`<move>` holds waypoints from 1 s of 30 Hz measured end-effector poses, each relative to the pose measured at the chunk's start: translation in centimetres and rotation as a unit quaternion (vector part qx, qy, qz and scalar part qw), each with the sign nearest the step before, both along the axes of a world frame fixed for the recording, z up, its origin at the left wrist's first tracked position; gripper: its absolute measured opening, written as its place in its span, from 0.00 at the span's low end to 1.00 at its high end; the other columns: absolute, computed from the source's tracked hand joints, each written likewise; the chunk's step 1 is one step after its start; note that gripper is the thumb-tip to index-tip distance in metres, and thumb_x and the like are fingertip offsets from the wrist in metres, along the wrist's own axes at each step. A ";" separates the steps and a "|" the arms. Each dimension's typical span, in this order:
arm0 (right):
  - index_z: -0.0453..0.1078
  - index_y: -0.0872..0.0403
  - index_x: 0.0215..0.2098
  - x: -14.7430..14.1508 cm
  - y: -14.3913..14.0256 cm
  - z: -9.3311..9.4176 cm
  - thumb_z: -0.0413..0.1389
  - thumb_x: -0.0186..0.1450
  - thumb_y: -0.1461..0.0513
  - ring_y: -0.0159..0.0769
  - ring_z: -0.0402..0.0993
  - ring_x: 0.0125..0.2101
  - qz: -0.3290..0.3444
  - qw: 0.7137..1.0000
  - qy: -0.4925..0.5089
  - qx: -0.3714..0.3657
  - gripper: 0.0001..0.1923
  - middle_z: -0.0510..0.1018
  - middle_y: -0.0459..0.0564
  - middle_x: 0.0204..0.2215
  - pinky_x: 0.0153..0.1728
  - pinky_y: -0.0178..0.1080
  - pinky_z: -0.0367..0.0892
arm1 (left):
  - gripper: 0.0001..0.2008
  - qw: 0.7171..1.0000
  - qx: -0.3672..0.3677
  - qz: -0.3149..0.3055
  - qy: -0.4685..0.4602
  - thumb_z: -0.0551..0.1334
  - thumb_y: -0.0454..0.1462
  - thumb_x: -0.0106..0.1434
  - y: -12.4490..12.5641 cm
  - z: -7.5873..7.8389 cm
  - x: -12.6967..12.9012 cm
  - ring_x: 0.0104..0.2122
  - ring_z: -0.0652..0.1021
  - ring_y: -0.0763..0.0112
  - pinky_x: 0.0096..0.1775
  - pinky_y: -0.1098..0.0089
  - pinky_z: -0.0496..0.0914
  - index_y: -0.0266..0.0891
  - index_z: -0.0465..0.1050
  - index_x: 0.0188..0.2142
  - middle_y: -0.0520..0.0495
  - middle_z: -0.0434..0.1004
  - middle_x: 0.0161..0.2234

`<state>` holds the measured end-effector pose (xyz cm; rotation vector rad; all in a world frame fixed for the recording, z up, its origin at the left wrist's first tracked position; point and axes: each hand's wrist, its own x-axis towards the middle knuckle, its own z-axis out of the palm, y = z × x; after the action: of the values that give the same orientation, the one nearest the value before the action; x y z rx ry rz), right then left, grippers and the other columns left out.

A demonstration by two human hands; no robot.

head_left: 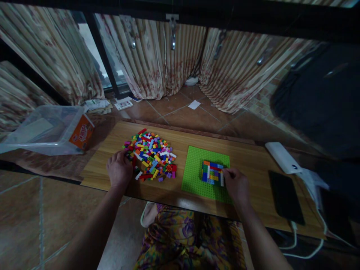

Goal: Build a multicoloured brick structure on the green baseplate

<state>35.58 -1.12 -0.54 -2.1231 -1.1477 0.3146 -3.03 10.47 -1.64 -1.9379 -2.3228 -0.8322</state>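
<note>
A loose pile of small toy building bricks [153, 155] in many colours lies on the left half of a wooden board. At the pile's left edge rests my left hand [120, 169], knuckles up and fingers loosely spread against the bricks; its fingertips are partly hidden. Right of the pile is a green studded baseplate [194, 168]. It carries a low, roughly square build of bricks [212, 173] in blue, red, orange, white and yellow. My right hand [237, 185] touches the build's right edge with thumb and fingers pinched together; whatever is between them is too small to make out.
The wooden board [180, 140] reaches across in front of me. A black phone [286, 197] with a white cable and a white power bank [282, 157] lie on the right. A clear plastic bin [53, 129] with an orange label stands left. Striped curtains [157, 60] hang behind.
</note>
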 end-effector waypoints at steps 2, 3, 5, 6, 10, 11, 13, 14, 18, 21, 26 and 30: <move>0.73 0.55 0.28 0.0 0.0 0.1 0.50 0.61 0.49 0.40 0.73 0.27 0.013 1.000 0.001 -0.003 0.19 0.79 0.54 0.26 0.29 0.39 0.63 | 0.18 1.000 0.004 -0.004 0.001 0.51 0.34 0.64 0.0 0.1 0.0 0.47 0.72 0.57 0.50 0.59 0.64 0.41 0.73 0.50 0.43 0.76 0.47; 0.73 0.55 0.29 0.0 0.0 0.1 0.50 0.61 0.49 0.39 0.73 0.27 0.018 1.000 0.003 -0.005 0.19 0.79 0.54 0.26 0.29 0.39 0.63 | 0.18 1.000 0.006 -0.006 0.002 0.51 0.34 0.64 0.0 0.1 0.0 0.47 0.72 0.56 0.50 0.59 0.64 0.40 0.73 0.50 0.43 0.76 0.47; 0.73 0.55 0.29 0.2 -0.1 -0.1 0.51 0.61 0.48 0.39 0.73 0.27 0.023 1.000 0.010 -0.004 0.20 0.79 0.54 0.27 0.30 0.39 0.63 | 0.18 1.000 0.007 -0.009 0.001 0.52 0.33 0.63 0.0 0.1 0.0 0.46 0.72 0.56 0.49 0.59 0.64 0.40 0.73 0.50 0.42 0.76 0.47; 0.74 0.55 0.30 0.4 -0.2 -0.2 0.50 0.61 0.47 0.40 0.73 0.27 0.026 0.999 0.021 -0.001 0.21 0.80 0.54 0.28 0.30 0.39 0.64 | 0.18 1.000 0.006 -0.010 0.001 0.52 0.33 0.63 0.0 0.1 0.0 0.46 0.72 0.56 0.49 0.59 0.64 0.40 0.73 0.50 0.42 0.76 0.47; 0.75 0.57 0.35 1.0 -1.0 -0.7 0.47 0.63 0.44 0.40 0.75 0.29 0.023 0.994 0.097 0.041 0.27 0.80 0.56 0.30 0.33 0.40 0.67 | 0.18 1.000 0.007 -0.012 0.009 0.52 0.33 0.63 0.0 0.2 -0.1 0.46 0.72 0.55 0.48 0.58 0.65 0.39 0.73 0.49 0.41 0.76 0.47; 0.74 0.57 0.37 1.0 -1.3 -0.8 0.46 0.64 0.43 0.41 0.75 0.30 0.018 0.993 0.107 0.050 0.28 0.80 0.56 0.30 0.33 0.41 0.68 | 0.18 1.000 0.009 -0.012 0.011 0.52 0.33 0.63 0.0 0.2 -0.1 0.45 0.72 0.55 0.48 0.58 0.65 0.38 0.73 0.49 0.41 0.76 0.47; 0.74 0.58 0.38 0.9 -2.1 -0.6 0.47 0.63 0.43 0.42 0.76 0.31 0.005 0.994 0.095 0.059 0.28 0.81 0.57 0.32 0.34 0.41 0.68 | 0.18 1.000 0.011 -0.013 0.015 0.52 0.33 0.63 0.0 0.3 -0.1 0.45 0.72 0.55 0.48 0.58 0.65 0.38 0.73 0.49 0.41 0.76 0.46; 0.74 0.58 0.38 0.7 -2.5 -0.5 0.47 0.63 0.43 0.42 0.76 0.32 -0.001 0.995 0.077 0.059 0.28 0.81 0.57 0.33 0.35 0.42 0.68 | 0.18 1.000 0.010 -0.014 0.017 0.52 0.32 0.63 0.0 0.3 -0.1 0.44 0.73 0.55 0.47 0.58 0.65 0.38 0.73 0.49 0.41 0.76 0.45; 0.74 0.57 0.41 -0.8 -4.1 -0.1 0.49 0.63 0.45 0.44 0.76 0.36 -0.009 0.999 0.016 0.047 0.26 0.80 0.59 0.37 0.39 0.44 0.68 | 0.18 1.000 0.009 -0.013 0.022 0.52 0.32 0.63 0.0 0.4 -0.1 0.43 0.73 0.55 0.45 0.59 0.66 0.38 0.74 0.48 0.41 0.77 0.44; 0.72 0.57 0.44 -2.1 -4.8 0.0 0.50 0.62 0.46 0.44 0.76 0.37 0.007 1.000 0.004 0.024 0.26 0.79 0.58 0.39 0.39 0.44 0.68 | 0.18 1.000 0.009 -0.014 0.025 0.52 0.32 0.63 0.1 0.4 -0.1 0.43 0.73 0.55 0.45 0.59 0.66 0.38 0.74 0.49 0.40 0.76 0.44; 0.72 0.55 0.46 -3.1 -5.1 -0.2 0.53 0.60 0.49 0.44 0.74 0.37 0.023 1.000 -0.010 0.003 0.23 0.79 0.56 0.38 0.40 0.45 0.68 | 0.18 0.999 0.007 -0.014 0.030 0.52 0.32 0.63 0.2 0.3 -0.2 0.43 0.73 0.55 0.44 0.59 0.66 0.38 0.74 0.49 0.40 0.77 0.44; 0.72 0.55 0.44 -2.8 -4.9 -0.5 0.51 0.61 0.51 0.42 0.74 0.36 0.025 1.000 -0.008 0.009 0.20 0.79 0.54 0.37 0.39 0.44 0.68 | 0.18 1.000 0.011 -0.015 0.023 0.52 0.32 0.62 0.1 0.3 -0.2 0.43 0.73 0.56 0.45 0.59 0.66 0.38 0.74 0.48 0.40 0.76 0.44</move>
<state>32.81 -6.06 -1.06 -2.0875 -1.2104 0.3102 -3.25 10.61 -1.37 -1.9673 -2.2542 -0.8025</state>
